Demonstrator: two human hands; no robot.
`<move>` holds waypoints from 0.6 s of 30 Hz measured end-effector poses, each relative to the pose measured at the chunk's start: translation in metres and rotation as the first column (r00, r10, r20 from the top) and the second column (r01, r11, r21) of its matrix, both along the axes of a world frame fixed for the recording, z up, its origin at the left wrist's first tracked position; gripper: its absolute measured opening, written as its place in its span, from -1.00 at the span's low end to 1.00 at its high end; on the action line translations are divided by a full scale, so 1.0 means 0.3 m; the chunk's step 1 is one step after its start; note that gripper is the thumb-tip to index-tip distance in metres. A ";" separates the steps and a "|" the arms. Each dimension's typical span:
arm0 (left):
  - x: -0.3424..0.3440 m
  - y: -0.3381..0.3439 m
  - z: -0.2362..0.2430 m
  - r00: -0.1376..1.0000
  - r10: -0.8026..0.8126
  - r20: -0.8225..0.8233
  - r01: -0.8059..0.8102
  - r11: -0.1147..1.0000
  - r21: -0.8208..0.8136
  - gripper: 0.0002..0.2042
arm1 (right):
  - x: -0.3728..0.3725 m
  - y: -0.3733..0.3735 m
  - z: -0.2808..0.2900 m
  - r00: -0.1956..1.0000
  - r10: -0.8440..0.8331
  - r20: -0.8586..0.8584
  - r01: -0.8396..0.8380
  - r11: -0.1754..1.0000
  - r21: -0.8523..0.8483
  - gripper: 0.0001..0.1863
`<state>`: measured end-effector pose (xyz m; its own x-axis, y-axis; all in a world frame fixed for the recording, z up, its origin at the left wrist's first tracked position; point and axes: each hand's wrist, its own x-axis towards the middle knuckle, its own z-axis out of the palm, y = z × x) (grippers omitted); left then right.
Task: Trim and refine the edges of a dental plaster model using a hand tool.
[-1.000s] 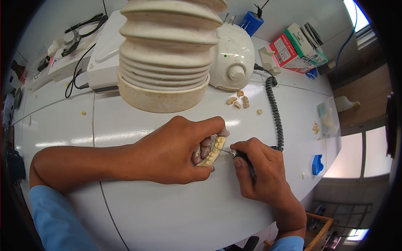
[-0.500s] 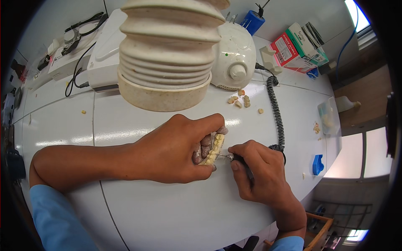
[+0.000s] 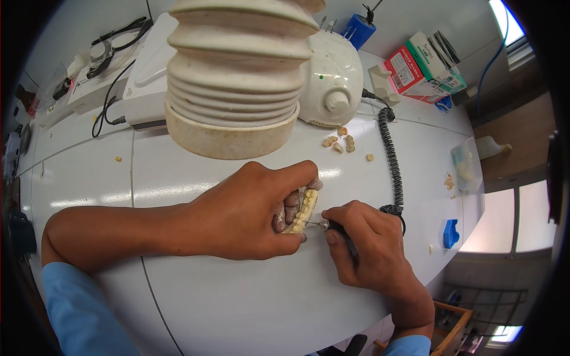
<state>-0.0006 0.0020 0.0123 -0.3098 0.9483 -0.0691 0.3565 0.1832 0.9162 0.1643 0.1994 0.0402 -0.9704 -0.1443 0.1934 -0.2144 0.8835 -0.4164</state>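
My left hand (image 3: 255, 210) is closed around a cream-coloured dental piece, a curved row of teeth (image 3: 304, 212), pinched between thumb and fingers. Whitish dust coats those fingertips. From the right, my right hand (image 3: 371, 243) grips a dental handpiece (image 3: 336, 226) with a dark body and a silver collar. Its thin bur reaches to the side of the tooth row and seems to touch it, though the tip is too small to tell. A coiled black cord (image 3: 390, 160) runs from near my right hand back to a white rounded control unit (image 3: 335, 83) with a dial.
A ribbed, cream suction hose (image 3: 234, 83) hangs just beyond my left hand. Several small tooth pieces (image 3: 349, 143) lie by the control unit. On the right are a blue plastic part (image 3: 451, 234) and a clear container (image 3: 466, 163); red and green boxes (image 3: 421, 68) stand behind.
My right hand and the handpiece have shifted very slightly left, toward the tooth row. My left hand holds nearly still.
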 end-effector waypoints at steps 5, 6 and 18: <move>0.000 0.000 0.006 1.000 0.000 -0.009 0.000 1.000 -0.011 -0.39 | 0.000 -0.001 0.002 1.000 -0.002 0.002 0.002 1.000 0.002 -0.79; 0.000 0.000 0.006 1.000 0.001 -0.003 -0.001 1.000 -0.012 -0.40 | 0.000 0.000 0.000 1.000 -0.001 0.002 0.001 1.000 0.002 -0.79; 0.002 0.001 0.004 1.000 0.008 -0.023 -0.008 1.000 -0.007 -0.40 | 0.001 0.000 -0.002 1.000 -0.002 -0.003 0.002 1.000 0.001 -0.80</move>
<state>0.0001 0.0024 0.0136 -0.3191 0.9452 -0.0685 0.3762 0.1927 0.9063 0.1647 0.1994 0.0395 -0.9702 -0.1421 0.1963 -0.2135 0.8845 -0.4147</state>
